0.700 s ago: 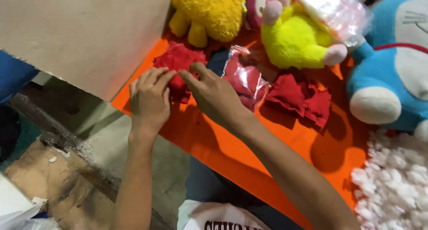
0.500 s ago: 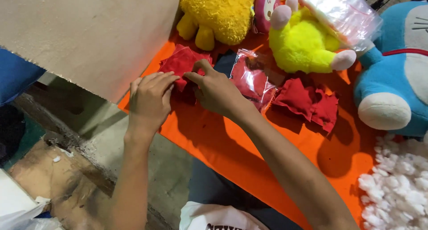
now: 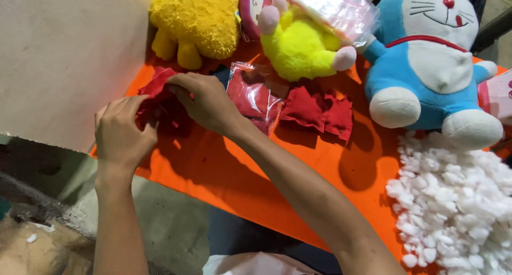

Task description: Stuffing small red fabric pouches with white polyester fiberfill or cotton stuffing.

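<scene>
A red fabric piece (image 3: 160, 102) lies near the left edge of the orange cloth (image 3: 224, 174), pinched by both hands: the left hand (image 3: 121, 134) clenches its lower part, the right hand (image 3: 205, 102) grasps its top. Just right sit a clear bag of red pieces (image 3: 253, 94) and 2 loose red pieces (image 3: 318, 110). White stuffing (image 3: 458, 200) fills the right edge.

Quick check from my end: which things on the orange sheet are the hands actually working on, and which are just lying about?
In hand:
red fabric piece, gripped by left hand and right hand

Lying about:
clear bag of red pieces
loose red pieces
yellow plush
lime plush
blue cat plush
white stuffing
</scene>
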